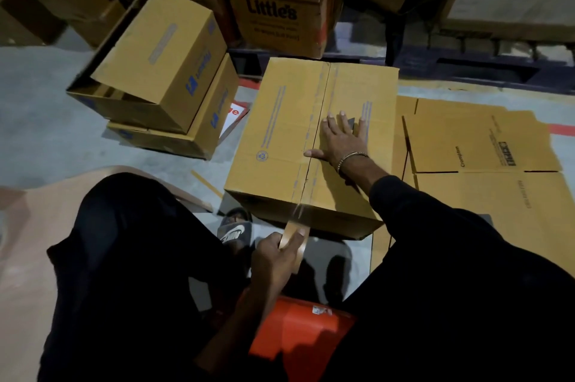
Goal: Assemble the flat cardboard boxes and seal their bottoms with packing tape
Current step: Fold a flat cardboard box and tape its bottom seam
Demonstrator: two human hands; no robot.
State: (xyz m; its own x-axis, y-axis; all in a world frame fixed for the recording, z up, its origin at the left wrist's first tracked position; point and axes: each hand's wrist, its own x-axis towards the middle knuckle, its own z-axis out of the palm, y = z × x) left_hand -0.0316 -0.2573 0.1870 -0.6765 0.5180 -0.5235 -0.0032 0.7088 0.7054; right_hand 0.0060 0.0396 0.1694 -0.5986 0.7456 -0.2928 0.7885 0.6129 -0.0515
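Head view: cardboard box (289, 132) upside down on the floor (40, 120), bottom flaps closed. Right hand (339, 140) spread flat, pressing beside the centre seam. Left hand (277, 257) gripping the packing tape roll (294, 244) at the box's near edge, clear strip apparently running up onto the seam.

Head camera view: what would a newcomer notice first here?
First the cardboard box in the middle, with clear tape along its seam. The right hand presses flat on its top, while the left hand grips the tape roll at the near edge. Finished boxes are stacked at left.
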